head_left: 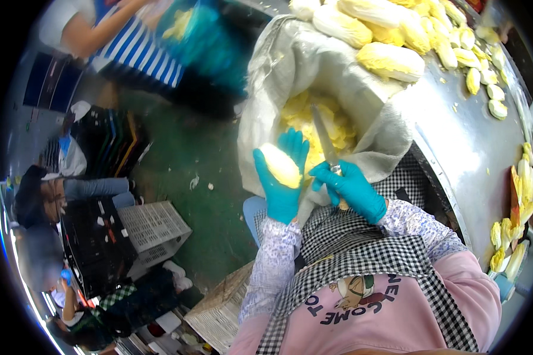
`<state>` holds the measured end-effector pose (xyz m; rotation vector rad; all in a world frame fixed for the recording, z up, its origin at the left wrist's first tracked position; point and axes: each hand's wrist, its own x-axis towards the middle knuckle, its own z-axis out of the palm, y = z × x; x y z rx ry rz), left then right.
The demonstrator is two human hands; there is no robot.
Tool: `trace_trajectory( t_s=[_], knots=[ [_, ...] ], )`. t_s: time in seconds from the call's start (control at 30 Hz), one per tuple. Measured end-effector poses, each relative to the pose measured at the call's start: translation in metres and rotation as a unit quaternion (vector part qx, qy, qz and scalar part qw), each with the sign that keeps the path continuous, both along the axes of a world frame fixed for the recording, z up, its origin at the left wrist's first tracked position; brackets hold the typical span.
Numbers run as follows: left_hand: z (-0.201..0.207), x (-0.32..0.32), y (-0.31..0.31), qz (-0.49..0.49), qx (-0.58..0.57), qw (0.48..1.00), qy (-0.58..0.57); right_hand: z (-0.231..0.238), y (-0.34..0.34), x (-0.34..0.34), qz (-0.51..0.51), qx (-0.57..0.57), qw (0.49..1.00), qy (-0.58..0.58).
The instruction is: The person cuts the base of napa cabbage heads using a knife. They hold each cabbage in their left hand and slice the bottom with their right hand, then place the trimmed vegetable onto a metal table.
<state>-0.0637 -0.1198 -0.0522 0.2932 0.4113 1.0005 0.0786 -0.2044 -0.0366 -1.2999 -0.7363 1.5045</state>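
A small pale napa cabbage heart point(281, 166) rests in the palm of my left hand point(283, 188), between the thumb and the stretched fingers; the hand wears a teal glove. My right hand point(355, 188), gloved alike, grips a knife point(324, 135) by its handle, the blade pointing up and away from me. Blade and cabbage are apart. Both hands are over the near rim of a large white woven sack point(266, 77) held wide at its mouth. Loose yellow cabbage leaves point(299, 112) lie inside it.
To the right, a metal table point(444, 136) bears a heap of napa cabbages point(391, 61) and smaller trimmed hearts point(496, 109). Co-workers stand or sit at the left, one in a striped apron point(139, 56). Crates point(154, 228) stand on the green floor point(213, 236).
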Motion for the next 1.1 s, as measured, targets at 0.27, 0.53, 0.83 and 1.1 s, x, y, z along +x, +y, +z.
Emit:
trace_trajectory(
  t_s=[0.27,0.53,0.83,1.1],
  knots=[
    [0.038,0.03,-0.014,-0.01,0.064,0.989,0.136,0.055,-0.007,0.013,0.019,0.16,0.926,-0.341],
    [0.091,0.074,-0.037,-0.168,0.246,0.937,0.183,0.07,-0.023,0.1,-0.067,-0.049,0.991,0.101],
    [0.072,0.061,-0.026,-0.234,0.147,0.949,0.155,0.153,0.009,0.223,-0.213,0.191,0.923,-0.256],
    [0.073,0.073,-0.011,-0.123,0.229,0.922,0.288,0.077,0.047,0.263,0.011,0.161,0.846,-0.509]
  ],
)
